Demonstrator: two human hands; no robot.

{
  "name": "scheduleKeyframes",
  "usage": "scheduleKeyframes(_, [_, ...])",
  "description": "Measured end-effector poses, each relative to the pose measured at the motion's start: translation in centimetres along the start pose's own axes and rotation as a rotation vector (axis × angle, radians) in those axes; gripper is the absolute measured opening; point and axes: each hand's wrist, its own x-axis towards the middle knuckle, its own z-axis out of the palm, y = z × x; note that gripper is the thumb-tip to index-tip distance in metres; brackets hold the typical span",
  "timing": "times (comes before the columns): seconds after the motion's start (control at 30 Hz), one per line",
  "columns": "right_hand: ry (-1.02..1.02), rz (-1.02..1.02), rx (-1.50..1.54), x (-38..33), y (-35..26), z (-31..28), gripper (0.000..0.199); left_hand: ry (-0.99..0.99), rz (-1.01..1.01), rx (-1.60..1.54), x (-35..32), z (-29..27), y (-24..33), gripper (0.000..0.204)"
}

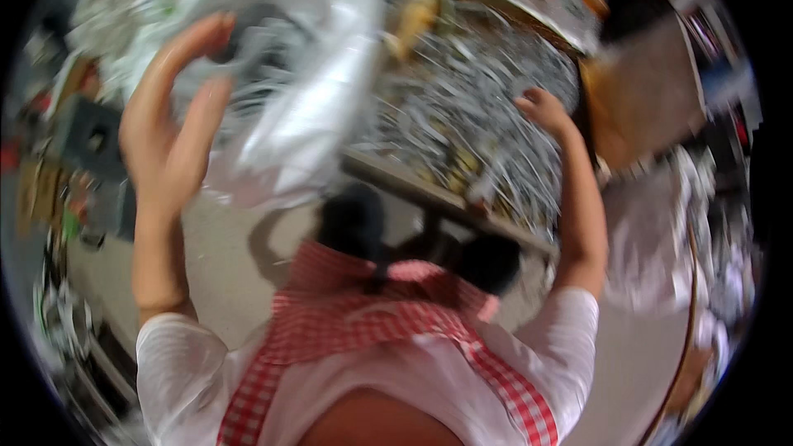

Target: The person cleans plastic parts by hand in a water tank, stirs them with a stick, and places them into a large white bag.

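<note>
Near the right edge of the worktop point(405, 184), the right hand point(545, 111) is curled at the heap of grey strips point(496, 144), too blurred to tell whether it grips any, while beyond the left edge the left hand point(161, 132), thumb and fingers wide apart and empty, hangs by a white bag point(330, 74).

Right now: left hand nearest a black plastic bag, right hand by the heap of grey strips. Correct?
Bag colour is wrong: the head view shows a white plastic bag. Left hand nearest it, right hand by the heap of grey strips: both stand.
</note>
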Motion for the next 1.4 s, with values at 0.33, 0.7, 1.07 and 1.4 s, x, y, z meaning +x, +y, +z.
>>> scheduleKeyframes(0.33, [-0.210, 0.321, -0.042, -13.8, 19.6, 6.6, 0.036, -0.932, -0.267, -0.316, -3.8, 28.0, -2.9, 0.042])
scheduleKeyframes(0.7, [-0.594, 0.559, 0.641, -7.1, 15.3, 23.7, 0.037, -1.253, -0.473, -0.126, -8.4, 44.8, -10.6, 0.031])
scheduleKeyframes(1.07, [0.123, 0.970, 1.640, -1.4, 9.1, 25.9, 0.043, -1.335, -1.496, -0.658, -12.9, 50.8, -8.3, 0.053])
scheduleKeyframes(1.4, [-0.326, 0.391, 1.234, -1.1, 7.5, 19.5, 0.018, -0.071, -1.312, -1.175, -17.0, 56.5, -14.4, 0.025])
